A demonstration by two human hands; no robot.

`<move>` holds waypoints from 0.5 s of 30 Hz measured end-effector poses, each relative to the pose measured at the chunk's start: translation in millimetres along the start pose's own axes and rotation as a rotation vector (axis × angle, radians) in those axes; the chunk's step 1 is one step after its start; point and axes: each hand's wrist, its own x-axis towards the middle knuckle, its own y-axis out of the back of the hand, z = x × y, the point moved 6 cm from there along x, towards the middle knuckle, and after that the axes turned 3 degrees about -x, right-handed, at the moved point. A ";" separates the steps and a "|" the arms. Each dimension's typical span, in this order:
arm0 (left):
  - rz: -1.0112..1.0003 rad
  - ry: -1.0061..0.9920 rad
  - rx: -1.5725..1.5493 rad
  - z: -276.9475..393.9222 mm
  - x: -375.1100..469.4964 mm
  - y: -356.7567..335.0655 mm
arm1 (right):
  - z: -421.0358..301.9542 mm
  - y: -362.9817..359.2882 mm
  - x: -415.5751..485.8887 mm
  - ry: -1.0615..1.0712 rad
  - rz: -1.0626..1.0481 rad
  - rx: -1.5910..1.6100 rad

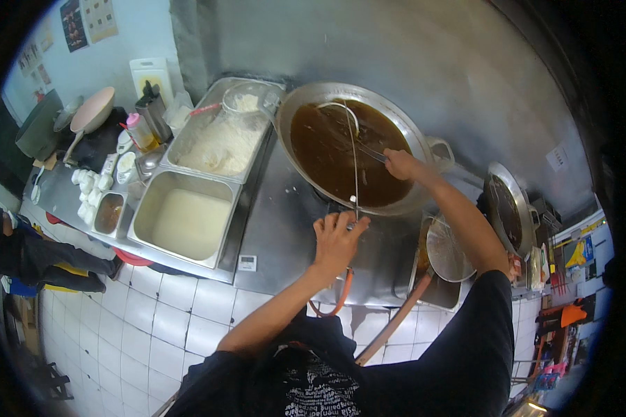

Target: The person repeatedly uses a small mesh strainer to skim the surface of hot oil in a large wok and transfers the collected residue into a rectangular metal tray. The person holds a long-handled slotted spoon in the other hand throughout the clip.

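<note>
A large metal wok (286,136) full of dark brown oil (323,156) stands on the steel counter before me. My right hand (400,163) reaches over the oil and grips metal tongs (371,152), whose tips point to the middle of the wok. At the wok's near rim, my left hand (336,242) has its fingers closed around the lower end of a long thin metal rod (355,167). This rod crosses the oil toward the far side. A curved metal band (347,110) shows at the oil's surface near its far end; whether they join is unclear.
Left of the wok are a steel tray of flour (176,148) with a sieve (229,98), and a pan of pale batter (141,208). A strainer (448,250) with a wooden handle (396,326) juts toward me. Another wok (527,234) stands right. A person (47,255) is at left.
</note>
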 end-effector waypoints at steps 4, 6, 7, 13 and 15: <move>-0.038 -0.012 0.020 -0.4 -0.5 -3.2 | -9.8 0.4 -35.1 -0.015 -0.092 0.148; -0.032 -0.019 0.063 0.2 -0.4 -3.9 | -14.6 -1.4 -53.1 -0.059 -0.178 0.237; -0.024 -0.016 0.054 0.8 -0.3 -4.1 | -17.2 -1.4 -60.0 -0.059 -0.210 0.264; -0.014 -0.011 0.067 5.6 0.7 -3.8 | -22.1 -7.8 -98.6 -0.016 -0.324 0.516; -0.006 -0.012 0.084 7.0 0.7 -3.3 | -18.1 -10.9 -113.6 -0.049 -0.401 0.647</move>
